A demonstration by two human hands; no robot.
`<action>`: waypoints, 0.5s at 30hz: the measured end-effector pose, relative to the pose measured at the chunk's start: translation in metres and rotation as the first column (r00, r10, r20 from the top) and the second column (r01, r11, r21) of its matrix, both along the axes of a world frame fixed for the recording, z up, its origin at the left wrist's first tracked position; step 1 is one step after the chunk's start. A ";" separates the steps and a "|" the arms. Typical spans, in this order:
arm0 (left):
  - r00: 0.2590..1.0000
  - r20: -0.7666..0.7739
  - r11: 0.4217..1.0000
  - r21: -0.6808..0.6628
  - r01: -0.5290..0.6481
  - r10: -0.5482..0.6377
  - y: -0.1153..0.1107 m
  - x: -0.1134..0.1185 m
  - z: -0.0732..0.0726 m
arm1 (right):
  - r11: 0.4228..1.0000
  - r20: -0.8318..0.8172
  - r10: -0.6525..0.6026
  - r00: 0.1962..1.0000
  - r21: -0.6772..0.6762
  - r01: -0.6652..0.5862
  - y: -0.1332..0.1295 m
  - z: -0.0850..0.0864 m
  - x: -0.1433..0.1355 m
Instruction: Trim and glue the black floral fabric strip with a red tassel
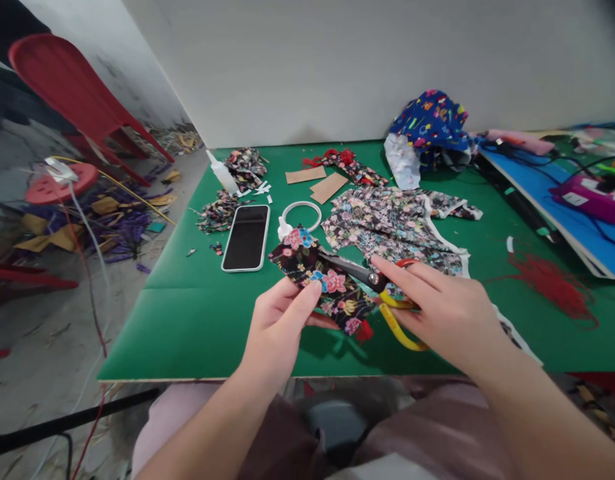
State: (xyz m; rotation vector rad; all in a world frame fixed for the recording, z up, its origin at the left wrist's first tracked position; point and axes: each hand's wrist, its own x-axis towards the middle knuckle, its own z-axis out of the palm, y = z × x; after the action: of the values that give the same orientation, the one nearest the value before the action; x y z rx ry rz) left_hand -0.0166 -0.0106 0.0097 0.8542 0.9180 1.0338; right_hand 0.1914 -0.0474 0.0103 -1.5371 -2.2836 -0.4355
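My left hand pinches a piece of black floral fabric between thumb and fingers, above the front of the green table. A red tuft shows at the fabric's lower end. My right hand grips scissors by their yellow and red handles. The dark blades point left and lie along the fabric's upper edge; whether fabric is between them I cannot tell. Behind the scissors lies a larger floral cloth with white edging. Just beyond the held fabric is a white ring.
A phone, white nozzle bottle and fabric scraps lie left. Brown card strips lie at the back, blue patterned fabric by the wall. Right are red threads and a blue board. A red chair stands left.
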 end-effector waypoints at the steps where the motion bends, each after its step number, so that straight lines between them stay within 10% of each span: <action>1: 1.000 -0.014 1.000 -0.014 0.005 -0.005 0.000 0.000 -0.003 | 0.999 -0.020 0.007 1.000 -0.031 -0.008 0.000 -0.004 0.000; 15: 1.000 -0.022 0.999 -0.033 -0.017 0.016 0.003 -0.005 -0.017 | 0.940 -0.307 -0.190 0.932 -0.331 0.082 0.001 -0.014 0.002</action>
State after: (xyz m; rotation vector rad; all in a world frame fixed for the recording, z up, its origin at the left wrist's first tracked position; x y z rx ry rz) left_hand -0.0212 -0.0080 -0.0078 0.8328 0.9592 1.0224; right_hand 0.1939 -0.0464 -0.0032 -1.7710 -2.0523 0.1624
